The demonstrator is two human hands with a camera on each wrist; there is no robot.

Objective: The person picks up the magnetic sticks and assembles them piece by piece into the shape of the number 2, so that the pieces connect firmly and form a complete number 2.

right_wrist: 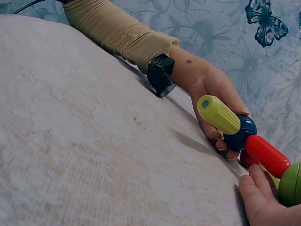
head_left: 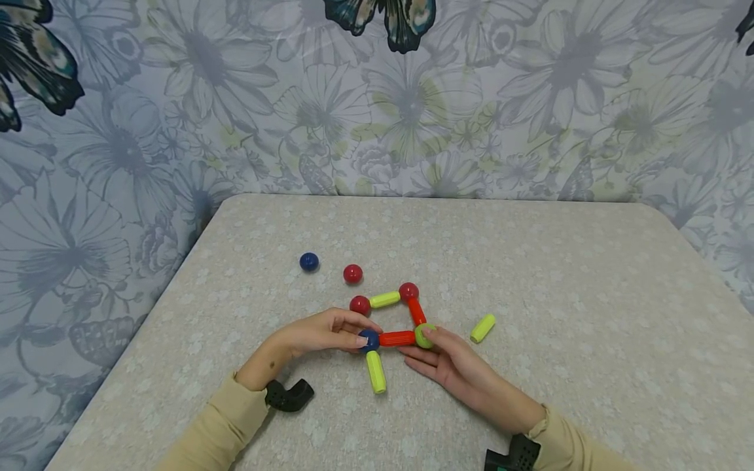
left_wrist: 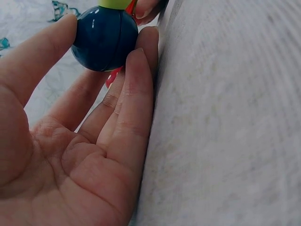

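Blue ball [head_left: 372,336] pinched in left grip [head_left: 330,331]; right grip [head_left: 456,369] holds green ball [head_left: 421,337], red rod [head_left: 397,339] between. Lime rod [head_left: 376,373] juts nearside of left grip. Step: apparently aligning linked pieces; next move likely needs steady joints.

The head view is evenly bright, the wrist views dimmer. In left wrist view, right of the blue ball [left_wrist: 106,40] (lightly glinting), the tabletop [left_wrist: 225,141] looks blurred.

There are three red balls [head_left: 353,274], two blue balls [head_left: 309,262], one green ball [head_left: 423,337], three yellow-green rods [head_left: 483,328] and two red rods [head_left: 397,339].
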